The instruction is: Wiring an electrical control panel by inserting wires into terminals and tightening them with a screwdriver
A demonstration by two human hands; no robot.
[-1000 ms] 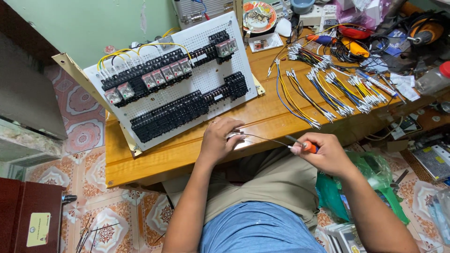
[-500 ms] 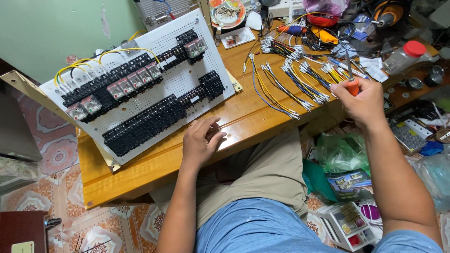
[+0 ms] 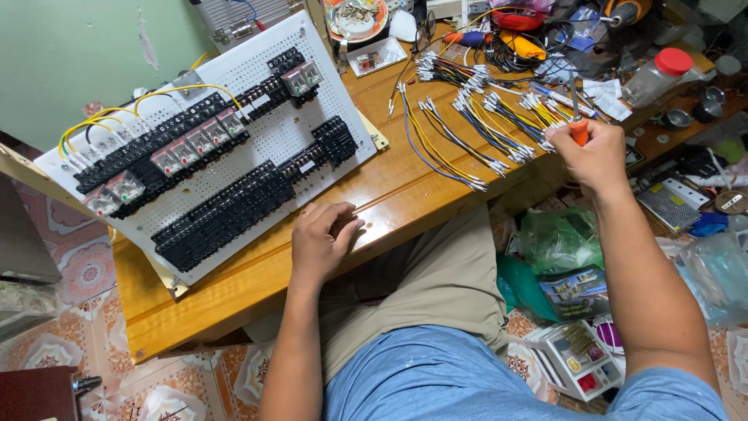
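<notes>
My right hand (image 3: 596, 160) is shut on a screwdriver with an orange handle (image 3: 578, 129), its metal shaft pointing up, at the right end of the wooden table (image 3: 234, 300). It hovers by the near ends of several bundles of cut wires (image 3: 467, 129) in yellow, blue and black with white ferrules. My left hand (image 3: 323, 238) rests palm down on the table's front edge, fingers loosely bent, holding nothing I can see. Just left of it lies a white perforated panel (image 3: 265, 136) carrying black terminal blocks, clear relays and yellow wires.
A plate (image 3: 354, 17), tools, tangled cables and a clear bottle with a red cap (image 3: 658, 74) crowd the table's far right. Below my right arm sit a green plastic bag (image 3: 557, 238) and a small parts box (image 3: 576, 359) on the tiled floor.
Both hands were together at the table edge with a thin wire and the screwdriver. My right hand carried the screwdriver right to the wire bundles; my left hand settled flat on the table.
</notes>
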